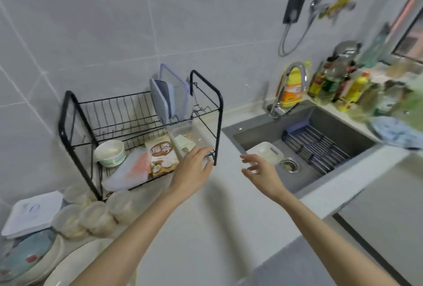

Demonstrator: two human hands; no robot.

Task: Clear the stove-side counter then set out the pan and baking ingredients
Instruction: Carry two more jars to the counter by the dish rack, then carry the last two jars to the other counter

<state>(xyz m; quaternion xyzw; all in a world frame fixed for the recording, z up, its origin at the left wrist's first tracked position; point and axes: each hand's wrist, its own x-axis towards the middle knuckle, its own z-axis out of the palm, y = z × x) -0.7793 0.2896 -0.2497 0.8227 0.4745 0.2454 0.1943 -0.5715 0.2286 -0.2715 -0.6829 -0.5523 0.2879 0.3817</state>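
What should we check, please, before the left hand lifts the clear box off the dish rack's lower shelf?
1. Left hand at the clear box: ok, straight fingertips at its near edge.
2. Right hand free: ok, open, holding nothing.
3. Box lid shut: cannot tell, blurred.
4. Way out past the dish rack front post: not ok, the post stands right beside the fingers.
5. Coconut packet beside the box: cannot tell whether they touch.
6. Room on the counter before the rack: ok.

Bare left hand (194, 168), bare right hand (263, 172), and there's the left forearm (137, 224) and right forearm (320, 228), both uncovered right to the view's edge.
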